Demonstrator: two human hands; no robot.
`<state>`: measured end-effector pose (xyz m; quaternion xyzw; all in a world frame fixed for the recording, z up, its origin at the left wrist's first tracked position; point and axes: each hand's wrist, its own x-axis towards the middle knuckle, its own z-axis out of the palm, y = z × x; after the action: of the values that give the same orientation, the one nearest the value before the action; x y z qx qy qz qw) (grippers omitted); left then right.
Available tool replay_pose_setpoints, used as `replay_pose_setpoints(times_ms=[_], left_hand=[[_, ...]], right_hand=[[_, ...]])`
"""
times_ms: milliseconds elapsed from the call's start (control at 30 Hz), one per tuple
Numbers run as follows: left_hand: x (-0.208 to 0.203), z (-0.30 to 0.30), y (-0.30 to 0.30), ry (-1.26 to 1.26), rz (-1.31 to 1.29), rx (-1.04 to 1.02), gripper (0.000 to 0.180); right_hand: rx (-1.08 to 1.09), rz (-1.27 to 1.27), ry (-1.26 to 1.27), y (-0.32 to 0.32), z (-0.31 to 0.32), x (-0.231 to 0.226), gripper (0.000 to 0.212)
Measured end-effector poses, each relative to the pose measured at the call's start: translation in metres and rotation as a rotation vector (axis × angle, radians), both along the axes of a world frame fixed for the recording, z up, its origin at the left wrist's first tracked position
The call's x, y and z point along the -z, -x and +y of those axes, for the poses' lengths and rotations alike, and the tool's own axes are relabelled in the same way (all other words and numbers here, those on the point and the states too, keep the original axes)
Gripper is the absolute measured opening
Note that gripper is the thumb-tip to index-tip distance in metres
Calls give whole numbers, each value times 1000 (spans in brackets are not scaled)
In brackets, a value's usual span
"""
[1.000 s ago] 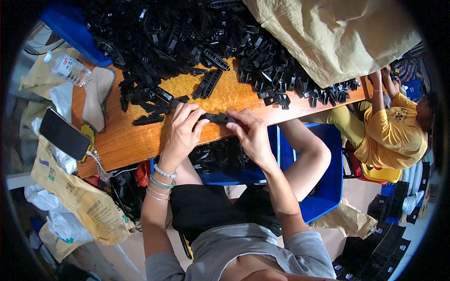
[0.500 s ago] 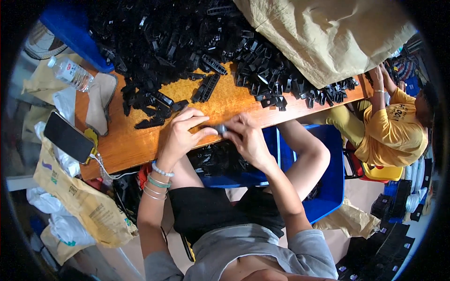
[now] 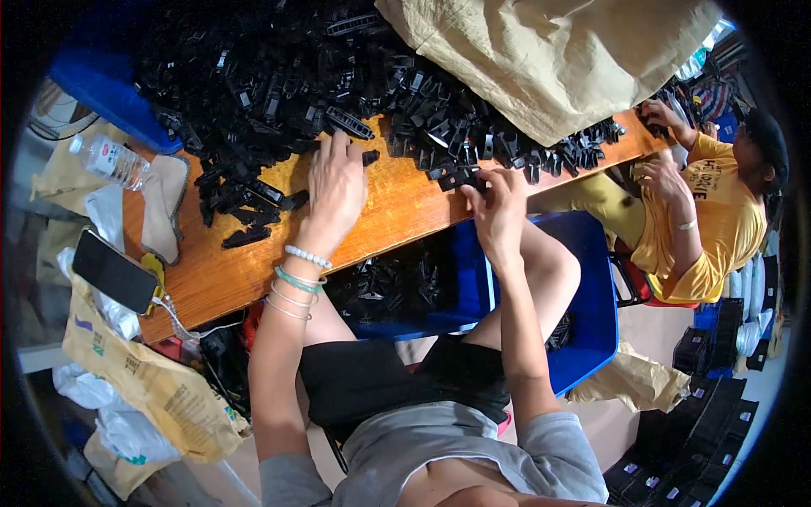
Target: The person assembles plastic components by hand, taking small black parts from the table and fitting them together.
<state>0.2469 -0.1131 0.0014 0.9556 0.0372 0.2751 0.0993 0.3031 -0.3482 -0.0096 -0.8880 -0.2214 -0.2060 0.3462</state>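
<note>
My left hand (image 3: 338, 182) lies palm down on the table, fingers curled over a long black plastic part (image 3: 370, 158). Only one end of that part shows beside the fingers. At the front edge of the right-hand heap, my right hand (image 3: 500, 207) has thumb and fingers closed around a small black plastic clip (image 3: 460, 178). The fingers partly hide its shape. Beyond my left hand spreads a big heap of long black ladder-like parts (image 3: 253, 101); smaller black clips (image 3: 435, 139) are piled to the right of it.
A brown paper sack (image 3: 549, 59) covers the far right. On the left lie a water bottle (image 3: 110, 162) and a phone (image 3: 116, 270) on a cable. Blue bins (image 3: 587, 338) with black parts stand below the wooden table (image 3: 228, 291). A co-worker in yellow (image 3: 718, 203) sits at right.
My hands have parted from working together over the table edge. The left reached forward onto the long part, the right went to the clips. The small dark piece between them is out of sight.
</note>
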Motion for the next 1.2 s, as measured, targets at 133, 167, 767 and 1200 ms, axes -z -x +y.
replay_pose_setpoints(times_ms=[133,167,767,1200], left_hand=[[8,-7,22,62,-27,135,17],[9,-10,32,65,-24,153,16],[5,-11,94,477,-26,210,16],[15,-5,94,571,-39,255,19]], right_hand=[[-135,159,-106,12,22,9,30],[-171,179,-109,19,27,5,28],[-501,656,-492,59,48,-10,31],[-597,585,-77,34,36,-12,31]])
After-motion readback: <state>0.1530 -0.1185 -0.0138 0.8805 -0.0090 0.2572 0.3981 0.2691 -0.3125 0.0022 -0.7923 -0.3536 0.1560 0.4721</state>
